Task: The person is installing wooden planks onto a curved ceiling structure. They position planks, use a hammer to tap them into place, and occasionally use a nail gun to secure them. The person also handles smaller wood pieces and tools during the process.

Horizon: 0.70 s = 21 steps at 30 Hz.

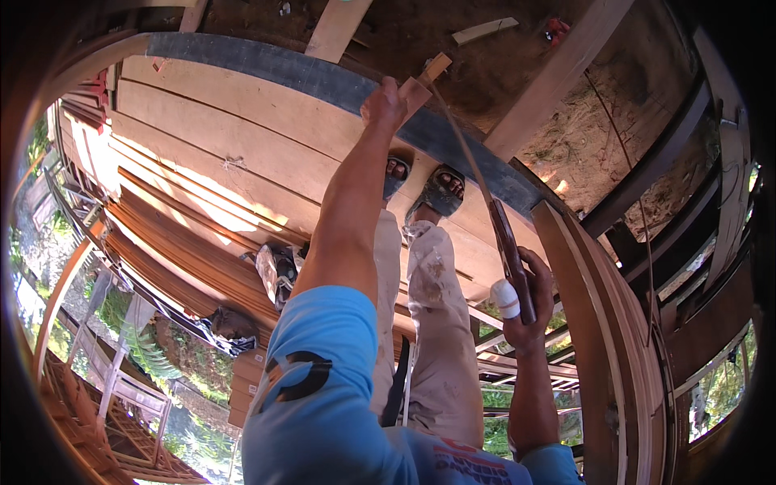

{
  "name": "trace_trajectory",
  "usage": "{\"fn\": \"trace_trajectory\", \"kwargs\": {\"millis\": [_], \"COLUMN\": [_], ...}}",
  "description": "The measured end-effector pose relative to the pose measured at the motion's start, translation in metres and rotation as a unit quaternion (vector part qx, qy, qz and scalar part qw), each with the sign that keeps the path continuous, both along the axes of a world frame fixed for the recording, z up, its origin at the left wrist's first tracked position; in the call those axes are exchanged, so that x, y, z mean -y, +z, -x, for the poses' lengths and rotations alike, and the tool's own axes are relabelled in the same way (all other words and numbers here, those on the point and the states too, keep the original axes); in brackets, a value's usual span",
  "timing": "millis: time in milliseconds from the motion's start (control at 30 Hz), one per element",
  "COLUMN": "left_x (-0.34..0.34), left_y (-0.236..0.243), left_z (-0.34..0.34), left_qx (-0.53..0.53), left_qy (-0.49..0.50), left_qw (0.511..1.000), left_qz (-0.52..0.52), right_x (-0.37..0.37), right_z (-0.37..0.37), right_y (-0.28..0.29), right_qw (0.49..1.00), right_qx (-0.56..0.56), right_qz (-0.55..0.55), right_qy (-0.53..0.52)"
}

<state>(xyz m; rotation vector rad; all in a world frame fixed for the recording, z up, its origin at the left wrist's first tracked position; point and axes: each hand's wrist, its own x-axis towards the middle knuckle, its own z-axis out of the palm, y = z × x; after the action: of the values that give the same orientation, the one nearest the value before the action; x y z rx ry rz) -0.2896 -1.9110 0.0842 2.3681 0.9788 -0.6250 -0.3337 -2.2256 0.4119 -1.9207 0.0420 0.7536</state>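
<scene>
My left hand reaches forward and is closed around a short piece of reddish wood, over the dark edge board. A lighter, yellowish end of wood shows just beyond it; I cannot tell whether the two are one piece. My right hand, lower and to the right, grips the dark handle of a long machete-like knife. The knife's narrow blade slants up and left, its tip close to the wood at my left hand. A white wrapping covers my right thumb.
I stand in sandals on a plank floor bordered by a dark curved board. Past it lies lower dirt ground crossed by a beam. Long boards stand at right; stacked timber lies at left.
</scene>
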Motion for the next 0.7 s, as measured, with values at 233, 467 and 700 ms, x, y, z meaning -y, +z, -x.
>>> {"fn": "trace_trajectory", "kwargs": {"millis": [233,467,700], "left_x": [-0.038,-0.067,-0.019], "left_y": [0.078,0.135,0.109], "left_z": [0.04,0.076,0.069], "left_qx": [0.099,0.103,0.112], "left_qy": [0.027,0.21,0.203], "left_qw": [0.993,0.968,0.958], "left_qz": [0.062,0.093,0.171], "right_x": [-0.01,-0.027,-0.054], "right_z": [-0.027,-0.047,-0.087], "right_y": [0.038,0.04,-0.001], "right_qw": [0.999,0.992,0.978], "right_qx": [0.014,0.036,0.077], "right_qz": [0.007,0.056,0.066], "right_qy": [0.05,0.107,0.183]}}
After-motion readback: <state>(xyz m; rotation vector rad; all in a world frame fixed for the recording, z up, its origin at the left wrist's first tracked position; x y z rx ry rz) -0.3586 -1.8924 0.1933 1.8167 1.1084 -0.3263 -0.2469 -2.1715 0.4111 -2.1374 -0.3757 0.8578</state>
